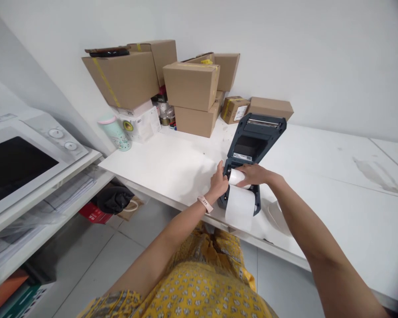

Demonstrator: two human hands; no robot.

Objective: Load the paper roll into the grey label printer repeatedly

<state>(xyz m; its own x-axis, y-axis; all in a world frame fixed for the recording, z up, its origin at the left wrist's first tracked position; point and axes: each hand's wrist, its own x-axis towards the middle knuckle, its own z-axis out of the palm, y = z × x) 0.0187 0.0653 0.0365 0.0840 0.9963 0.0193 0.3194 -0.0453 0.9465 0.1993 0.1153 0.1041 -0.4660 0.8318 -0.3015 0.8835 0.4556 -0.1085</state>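
A dark label printer (259,152) stands near the table's front edge with its lid raised. Inside its body lies a white paper roll (236,177). A loose strip of paper (240,206) runs from the roll over the printer's front. My right hand (254,174) reaches in from the right, its fingers wrapped over the roll. At the printer's left side is my left hand (219,183), closed on the edge beside the roll's end, one finger pointing up. Some of its fingertips are hidden.
Several cardboard boxes (190,86) are stacked at the back of the white table (172,161). A mint tumbler (115,133) stands at the left end by a white box (142,126). Further left, a microwave (29,154) sits on a shelf. A white curved object (278,216) lies right of the printer.
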